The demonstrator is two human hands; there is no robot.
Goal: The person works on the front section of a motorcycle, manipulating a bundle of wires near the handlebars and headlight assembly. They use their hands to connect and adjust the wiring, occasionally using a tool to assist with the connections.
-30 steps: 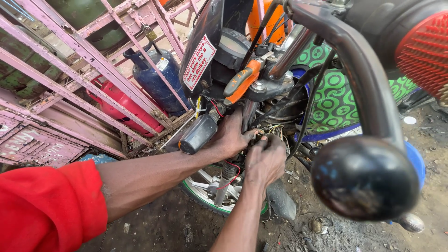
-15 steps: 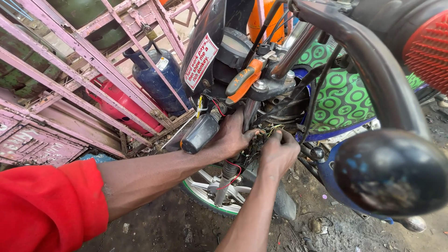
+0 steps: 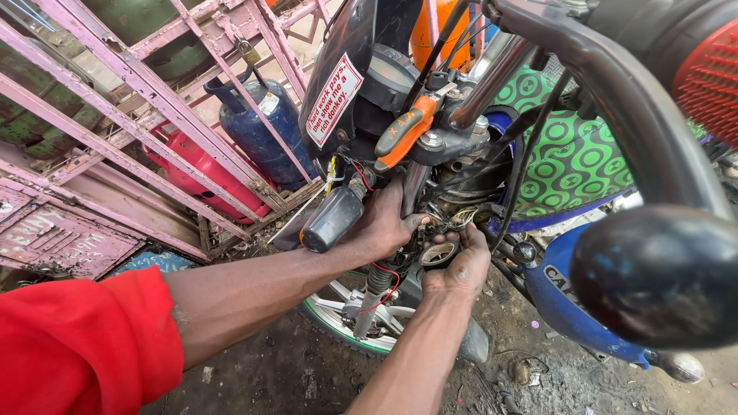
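A motorcycle (image 3: 492, 154) is seen from above, filling the frame from 12 to 4 o'clock, with its handlebar (image 3: 615, 115) swept across the top right and a black round bar end (image 3: 661, 277) blown up large at 4 o'clock. A pink metal gate (image 3: 131, 100) is seen from 9 to 12 o'clock, with a blue gas cylinder (image 3: 257, 134) and a red gas cylinder (image 3: 204, 173) stood behind its bars. A green patterned tank cover (image 3: 576, 161) is placed at 2 o'clock. The front wheel (image 3: 346, 315) is partly seen at 6 o'clock, under the arms. The left hand (image 3: 384, 223), on a red-sleeved arm (image 3: 77, 346), is curled round the fork area at centre, just beside a dark indicator lamp (image 3: 330, 219). The right hand (image 3: 461, 265) is cupped palm up just at 4 o'clock of it, fingers bent round a small round metal part (image 3: 438, 253) under the tangle of wires (image 3: 453, 219). Whether that part is gripped tight cannot be told.
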